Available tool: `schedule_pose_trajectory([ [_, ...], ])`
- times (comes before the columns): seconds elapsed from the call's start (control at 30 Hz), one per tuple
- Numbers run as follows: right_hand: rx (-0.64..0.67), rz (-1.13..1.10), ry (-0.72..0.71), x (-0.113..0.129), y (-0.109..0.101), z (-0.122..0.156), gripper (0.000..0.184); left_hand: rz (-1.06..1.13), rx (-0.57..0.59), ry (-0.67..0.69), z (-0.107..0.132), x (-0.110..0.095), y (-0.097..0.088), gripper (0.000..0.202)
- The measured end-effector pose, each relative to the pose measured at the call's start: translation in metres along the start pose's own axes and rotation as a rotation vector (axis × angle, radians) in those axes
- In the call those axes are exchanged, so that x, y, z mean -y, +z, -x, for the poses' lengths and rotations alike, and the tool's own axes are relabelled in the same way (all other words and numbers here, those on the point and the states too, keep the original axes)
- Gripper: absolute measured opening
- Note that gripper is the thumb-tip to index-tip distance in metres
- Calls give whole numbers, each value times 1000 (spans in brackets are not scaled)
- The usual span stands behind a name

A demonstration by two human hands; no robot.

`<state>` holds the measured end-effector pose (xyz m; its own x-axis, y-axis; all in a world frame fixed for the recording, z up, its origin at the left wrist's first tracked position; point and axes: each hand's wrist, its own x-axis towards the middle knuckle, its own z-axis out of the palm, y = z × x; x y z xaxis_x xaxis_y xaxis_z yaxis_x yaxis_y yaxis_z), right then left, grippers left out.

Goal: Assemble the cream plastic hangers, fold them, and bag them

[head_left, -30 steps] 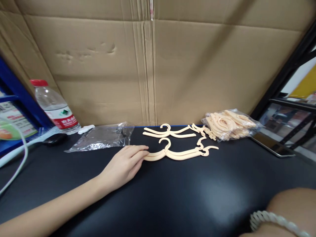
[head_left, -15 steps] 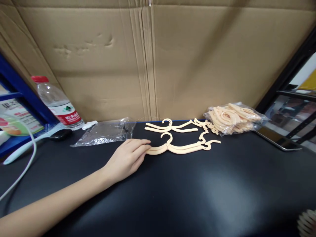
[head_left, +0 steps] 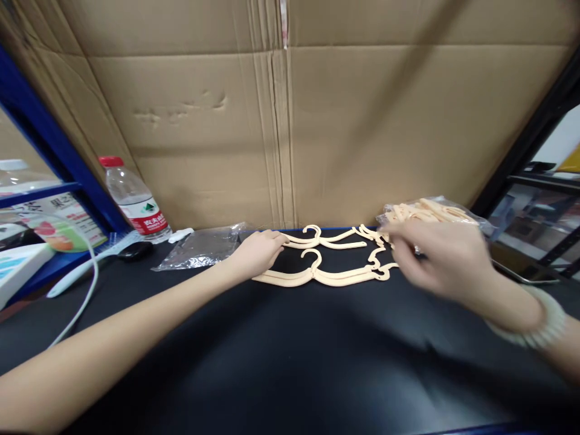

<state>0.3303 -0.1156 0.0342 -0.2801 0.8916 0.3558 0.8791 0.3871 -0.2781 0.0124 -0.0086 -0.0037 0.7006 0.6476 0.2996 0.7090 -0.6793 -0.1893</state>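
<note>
Several small cream plastic hangers lie on the black table [head_left: 290, 362]. A near pair [head_left: 317, 277] is stacked together; a far hanger [head_left: 324, 240] lies behind it. My left hand [head_left: 256, 254] rests on the table with its fingers stretched out, fingertips touching the far hanger's left end. My right hand [head_left: 430, 260], with a beaded bracelet on the wrist, is smeared by motion just right of the hangers' hooked ends and in front of a clear bag of more hangers [head_left: 435, 211].
An empty clear plastic bag [head_left: 202, 248] lies left of my left hand. A water bottle [head_left: 136, 202], a dark small object [head_left: 133, 251] and a white cable [head_left: 81, 290] sit at the left by a blue shelf. Cardboard [head_left: 290, 133] walls the back. A flat device [head_left: 516, 270] lies at the right.
My left hand left the near pair's end and moved back to the far hanger. My right hand came up from the lower right towards the hangers. The camera shifted.
</note>
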Motion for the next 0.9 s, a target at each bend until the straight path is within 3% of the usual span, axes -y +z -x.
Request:
schedule_pose_trajectory([
  [0.07,40,109,178,-18,-4,-37,29,-13,36,14,-12,4,7,19],
  [0.13,240,158,351,-37,-1,-68,25,-25,66,20,-20,7,13,15],
  [0.2,337,155,413,-53,8,-87,26,-34,75,15,-24,8,17,15],
  [0.37,332,184,484,-71,41,-96,21,-24,73,0,-29,6,20,14],
  [0.47,326,197,516,-75,51,-94,20,8,70,-8,-30,3,21,14],
  [0.6,243,214,504,-81,46,-96,24,95,38,-53,-30,2,21,12],
  [0.77,-41,156,475,-86,27,-95,14,220,-64,-168,-22,1,17,11],
  [0.9,-220,-32,448,-81,16,-82,20,314,-166,-235,-8,-3,10,9],
])
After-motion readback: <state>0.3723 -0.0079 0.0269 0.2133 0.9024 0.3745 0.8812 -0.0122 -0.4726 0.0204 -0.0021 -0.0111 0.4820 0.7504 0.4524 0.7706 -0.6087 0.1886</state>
